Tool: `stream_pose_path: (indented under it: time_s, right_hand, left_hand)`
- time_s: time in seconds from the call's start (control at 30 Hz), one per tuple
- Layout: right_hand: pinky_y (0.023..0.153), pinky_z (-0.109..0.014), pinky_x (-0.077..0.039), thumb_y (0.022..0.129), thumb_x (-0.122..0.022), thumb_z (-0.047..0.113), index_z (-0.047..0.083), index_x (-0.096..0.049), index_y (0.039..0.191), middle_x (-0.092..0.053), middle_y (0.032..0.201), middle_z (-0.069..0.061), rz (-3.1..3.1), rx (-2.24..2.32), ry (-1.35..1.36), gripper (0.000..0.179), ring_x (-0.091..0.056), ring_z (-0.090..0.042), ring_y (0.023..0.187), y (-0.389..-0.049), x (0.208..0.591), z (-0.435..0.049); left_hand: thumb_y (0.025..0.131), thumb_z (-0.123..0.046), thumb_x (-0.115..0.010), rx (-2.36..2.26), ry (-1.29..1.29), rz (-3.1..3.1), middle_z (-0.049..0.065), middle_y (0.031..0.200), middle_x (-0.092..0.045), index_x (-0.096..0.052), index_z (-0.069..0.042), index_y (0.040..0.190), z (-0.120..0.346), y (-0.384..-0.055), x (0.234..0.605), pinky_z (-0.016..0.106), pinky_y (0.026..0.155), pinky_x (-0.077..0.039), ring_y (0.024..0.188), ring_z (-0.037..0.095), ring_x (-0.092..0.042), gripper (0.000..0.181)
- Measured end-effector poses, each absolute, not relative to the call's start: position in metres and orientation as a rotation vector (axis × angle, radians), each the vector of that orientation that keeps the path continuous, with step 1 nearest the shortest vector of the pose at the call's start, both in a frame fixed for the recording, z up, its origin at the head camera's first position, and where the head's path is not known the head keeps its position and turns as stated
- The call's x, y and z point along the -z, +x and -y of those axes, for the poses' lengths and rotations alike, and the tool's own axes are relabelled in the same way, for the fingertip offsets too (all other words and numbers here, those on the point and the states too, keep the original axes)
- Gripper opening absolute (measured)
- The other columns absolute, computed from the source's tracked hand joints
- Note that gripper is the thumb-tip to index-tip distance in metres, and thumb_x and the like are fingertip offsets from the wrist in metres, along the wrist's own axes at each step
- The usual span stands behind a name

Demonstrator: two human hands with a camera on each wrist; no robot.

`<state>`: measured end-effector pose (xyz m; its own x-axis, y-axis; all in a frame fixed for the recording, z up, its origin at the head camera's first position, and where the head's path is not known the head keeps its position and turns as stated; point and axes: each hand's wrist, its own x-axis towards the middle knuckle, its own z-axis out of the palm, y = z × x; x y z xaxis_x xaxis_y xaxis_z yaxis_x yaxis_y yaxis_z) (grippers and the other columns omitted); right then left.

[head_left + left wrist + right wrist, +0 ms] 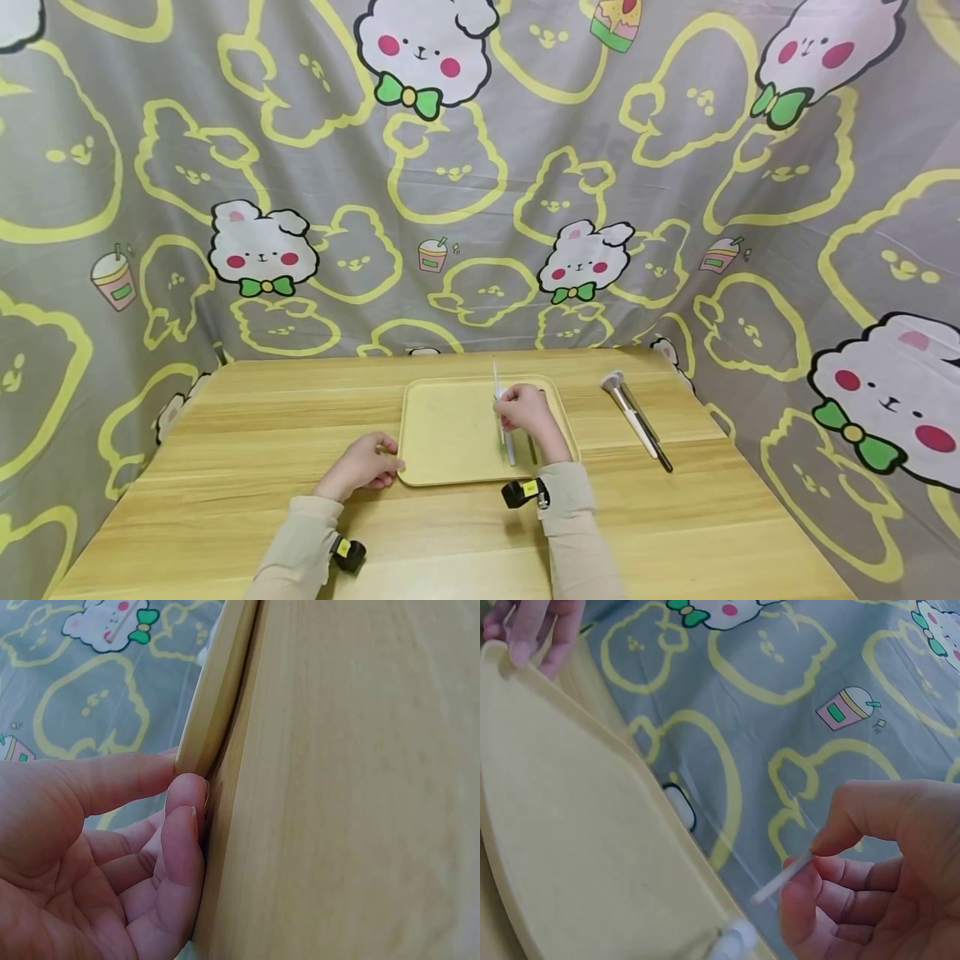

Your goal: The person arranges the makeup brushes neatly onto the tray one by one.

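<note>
A thin white stick (496,377), the look of a slim brush handle, is pinched between the thumb and forefinger of my right hand (522,408). It points up and away over the right half of a yellow tray (450,429); its pale end (780,879) shows in the right wrist view. Under that hand, a white-handled piece (512,450) and a dark slim one (532,450) lie on the tray, partly hidden. My left hand (366,462) pinches the tray's near left corner, the thumb on the rim (214,697) and the other fingers curled below.
To the right of the tray, two makeup brushes lie side by side on the wooden table (247,467): a white-handled one (633,417) and a dark-handled one (660,454). A patterned grey curtain (480,183) hangs behind the table and at its sides.
</note>
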<state>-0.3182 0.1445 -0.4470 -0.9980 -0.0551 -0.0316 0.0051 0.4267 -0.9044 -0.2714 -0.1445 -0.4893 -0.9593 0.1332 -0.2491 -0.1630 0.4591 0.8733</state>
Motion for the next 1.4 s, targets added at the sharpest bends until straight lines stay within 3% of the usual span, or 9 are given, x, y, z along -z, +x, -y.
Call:
stream_pose_path:
  time_s: [0.43,0.73,0.83,0.97,1.07,1.1,1.2,1.4]
  right_hand:
    - [0.055,-0.029,-0.056,0.082,-0.06,0.005,0.002,-0.059,0.08,-0.061,0.065,-0.004,-2.636,1.56,-0.055,0.004,-0.06,-0.013,0.053,-0.315,0.459,-0.128]
    - [0.051,-0.025,-0.044,0.081,-0.065,0.009,0.011,-0.053,0.063,-0.054,0.053,0.002,-2.837,1.28,0.013,0.022,-0.054,-0.013,0.046,-0.309,0.462,-0.118]
    - [0.051,-0.028,-0.046,0.079,-0.066,0.008,0.013,-0.051,0.058,-0.051,0.05,0.003,-2.863,1.275,0.029,0.027,-0.05,-0.012,0.043,-0.308,0.463,-0.113]
    - [0.075,-0.042,-0.054,0.077,-0.068,0.008,0.013,-0.051,0.054,-0.05,0.045,0.002,-2.943,1.202,0.05,0.03,-0.05,-0.014,0.042,-0.308,0.464,-0.108]
    - [0.082,-0.044,-0.053,0.076,-0.07,0.01,0.009,-0.053,0.058,-0.052,0.049,-0.002,-3.017,1.103,0.082,0.025,-0.05,-0.017,0.048,-0.309,0.466,-0.104]
    - [0.08,-0.042,-0.053,0.076,-0.071,0.01,0.007,-0.055,0.06,-0.054,0.052,-0.003,-3.037,1.081,0.099,0.023,-0.051,-0.018,0.05,-0.309,0.466,-0.103]
    - [0.056,-0.034,-0.048,0.074,-0.073,0.009,0.004,-0.057,0.07,-0.057,0.061,-0.006,-3.041,1.072,0.163,0.018,-0.049,-0.019,0.053,-0.308,0.467,-0.1]
    - [0.048,-0.028,-0.043,0.075,-0.071,0.002,0.003,-0.054,0.071,-0.054,0.063,-0.007,-3.001,1.125,0.206,0.018,-0.047,-0.018,0.051,-0.307,0.472,-0.093]
  left_hand:
    - [0.086,-0.004,-0.07,-1.514,-0.041,-2.412,0.008,0.071,-0.062,-0.055,0.001,0.106,0.143,-0.271,0.488,0.025,0.05,-0.048,0.056,0.014,-0.056,0.025]
    - [0.086,-0.005,-0.069,-1.519,-0.036,-2.406,0.008,0.071,-0.063,-0.054,0.001,0.105,0.144,-0.272,0.491,0.024,0.05,-0.048,0.056,0.014,-0.056,0.025]
    - [0.086,-0.005,-0.069,-1.513,-0.036,-2.408,0.007,0.071,-0.063,-0.054,0.001,0.106,0.145,-0.273,0.491,0.024,0.05,-0.048,0.056,0.014,-0.056,0.026]
    - [0.086,-0.005,-0.07,-1.515,-0.036,-2.415,0.008,0.072,-0.063,-0.054,0.001,0.106,0.145,-0.272,0.49,0.025,0.05,-0.048,0.056,0.014,-0.056,0.026]
    - [0.085,-0.005,-0.07,-1.517,-0.032,-2.423,0.008,0.072,-0.062,-0.055,0.001,0.105,0.144,-0.272,0.49,0.026,0.05,-0.049,0.056,0.015,-0.056,0.026]
    - [0.085,-0.005,-0.07,-1.514,-0.03,-2.425,0.008,0.072,-0.063,-0.055,0.001,0.105,0.144,-0.272,0.491,0.026,0.05,-0.049,0.056,0.015,-0.056,0.026]
    - [0.086,-0.005,-0.07,-1.513,-0.03,-2.422,0.008,0.073,-0.063,-0.055,0.001,0.105,0.144,-0.272,0.491,0.026,0.05,-0.048,0.056,0.015,-0.056,0.025]
    - [0.086,-0.005,-0.069,-1.523,-0.03,-2.411,0.008,0.072,-0.063,-0.054,0.001,0.105,0.144,-0.271,0.49,0.025,0.05,-0.048,0.056,0.014,-0.055,0.024]
